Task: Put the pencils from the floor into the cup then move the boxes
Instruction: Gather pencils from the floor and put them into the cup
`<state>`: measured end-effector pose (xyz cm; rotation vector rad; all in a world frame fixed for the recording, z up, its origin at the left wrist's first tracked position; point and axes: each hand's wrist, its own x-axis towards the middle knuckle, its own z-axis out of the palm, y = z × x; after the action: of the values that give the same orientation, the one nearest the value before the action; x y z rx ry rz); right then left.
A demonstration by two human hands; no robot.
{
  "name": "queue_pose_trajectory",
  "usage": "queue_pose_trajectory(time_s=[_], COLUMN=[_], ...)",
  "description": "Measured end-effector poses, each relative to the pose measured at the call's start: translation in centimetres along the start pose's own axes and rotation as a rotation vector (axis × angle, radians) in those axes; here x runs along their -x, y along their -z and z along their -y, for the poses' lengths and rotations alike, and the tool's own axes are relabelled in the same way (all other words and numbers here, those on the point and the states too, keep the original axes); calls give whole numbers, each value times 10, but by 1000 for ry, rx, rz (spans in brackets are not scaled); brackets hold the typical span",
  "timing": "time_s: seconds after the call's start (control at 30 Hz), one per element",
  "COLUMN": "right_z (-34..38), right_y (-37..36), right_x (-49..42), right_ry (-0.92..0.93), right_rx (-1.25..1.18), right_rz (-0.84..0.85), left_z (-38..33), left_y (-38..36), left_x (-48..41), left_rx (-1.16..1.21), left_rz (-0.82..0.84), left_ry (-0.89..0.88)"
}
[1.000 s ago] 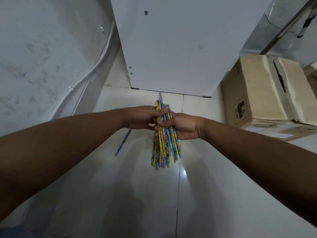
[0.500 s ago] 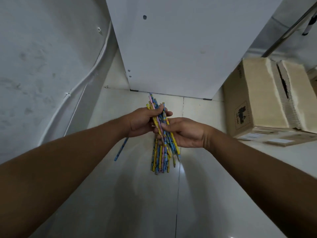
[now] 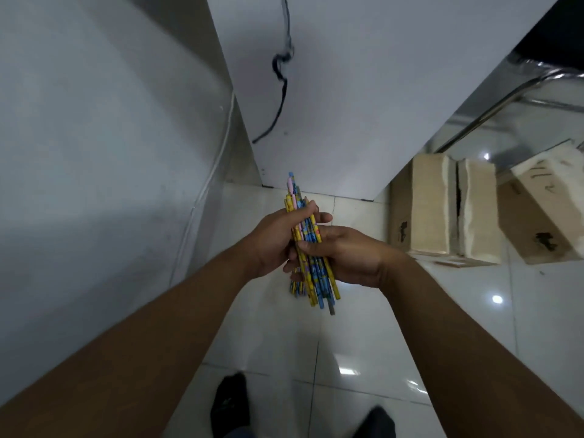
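A bundle of yellow, blue and pink pencils (image 3: 313,281) stands nearly upright in mid-air above the white tiled floor, its ends sticking out above and below my hands. My left hand (image 3: 273,240) grips the bundle from the left and my right hand (image 3: 347,254) wraps it from the right, thumb across the front. Two cardboard boxes sit on the floor at the right: one with a torn top flap (image 3: 442,210) and a second tilted one (image 3: 546,213) beyond it. No cup is in view.
A white cabinet panel (image 3: 363,90) with a black cable (image 3: 279,99) stands straight ahead. A grey wall (image 3: 94,153) runs along the left. A metal bar (image 3: 493,112) slants at the upper right. My two dark-socked feet (image 3: 229,403) stand on the glossy floor (image 3: 347,358).
I have risen, so the view is higher and my feet now show. The bundle came up with both hands. The lone blue pencil on the floor at the left is out of sight.
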<state>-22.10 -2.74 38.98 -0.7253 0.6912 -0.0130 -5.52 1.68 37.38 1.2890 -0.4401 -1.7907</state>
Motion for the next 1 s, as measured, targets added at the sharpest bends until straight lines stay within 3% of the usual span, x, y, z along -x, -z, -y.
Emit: queue_pose_trajectory(time_s=[0.2, 0.43, 0.6, 0.8, 1.0], right_z=[78, 183, 265, 363, 468], right_y=[-70, -130, -164, -190, -197], right_x=[71, 131, 154, 152, 125], right_ry=[30, 203, 311, 502, 762], right_rx=[-35, -85, -51, -23, 228], right_rz=[-27, -177, -194, -239, -414], left_z=[-100, -212, -282, -353, -394], left_y=[-41, -65, -77, -88, -91], left_x=[75, 143, 176, 178, 147], left_rx=[-2, -115, -188, -201, -216], left_rz=[88, -159, -268, -348, -366], left_ry=[64, -148, -286, -305, -265])
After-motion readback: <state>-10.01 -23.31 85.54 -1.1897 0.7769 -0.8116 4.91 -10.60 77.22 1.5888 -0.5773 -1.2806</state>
